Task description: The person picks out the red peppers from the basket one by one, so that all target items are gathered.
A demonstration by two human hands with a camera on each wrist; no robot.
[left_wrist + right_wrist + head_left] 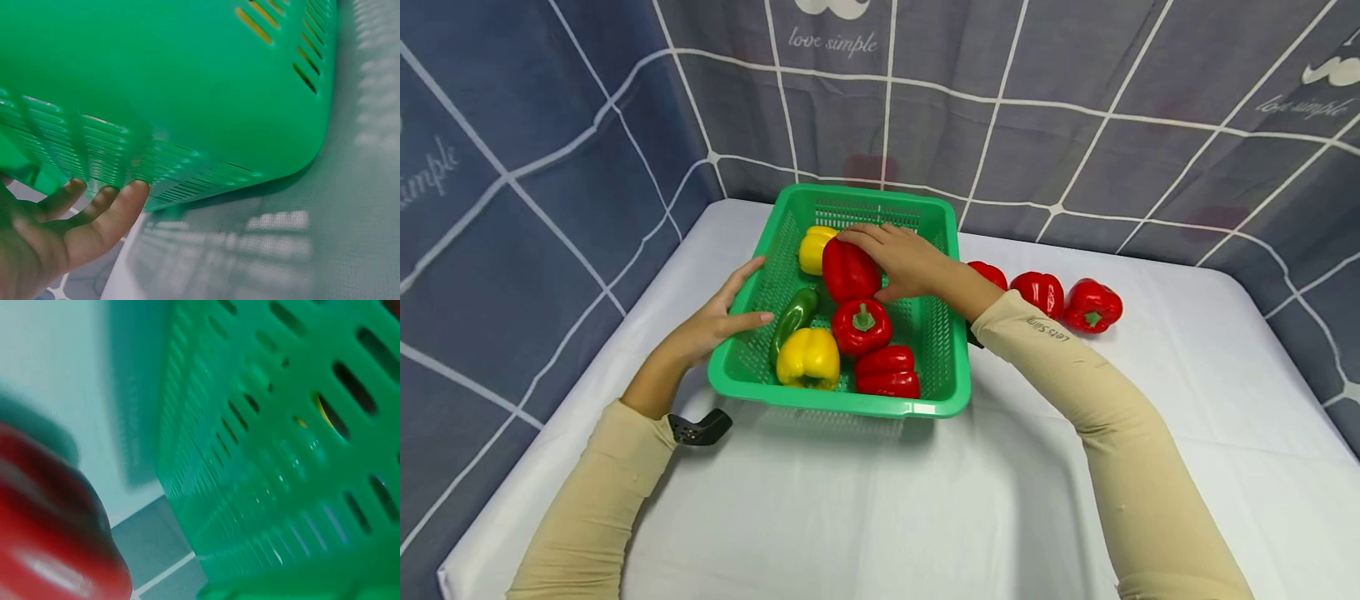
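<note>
A green basket holds several vegetables. Inside it, my right hand grips a red bell pepper, fingers over its top and thumb at its near right side. My left hand holds the basket's left side, thumb over the rim; in the left wrist view its fingers lie against the slotted outer wall. Around the gripped pepper are two more red bell peppers, two yellow bell peppers and a long green pepper. The right wrist view shows the basket wall, the right hand out of view.
Right of the basket, three red bell peppers stand on the white tablecloth, one partly behind my right forearm. One red bell pepper looms close in the right wrist view. Grey checked curtains border the table's back and sides.
</note>
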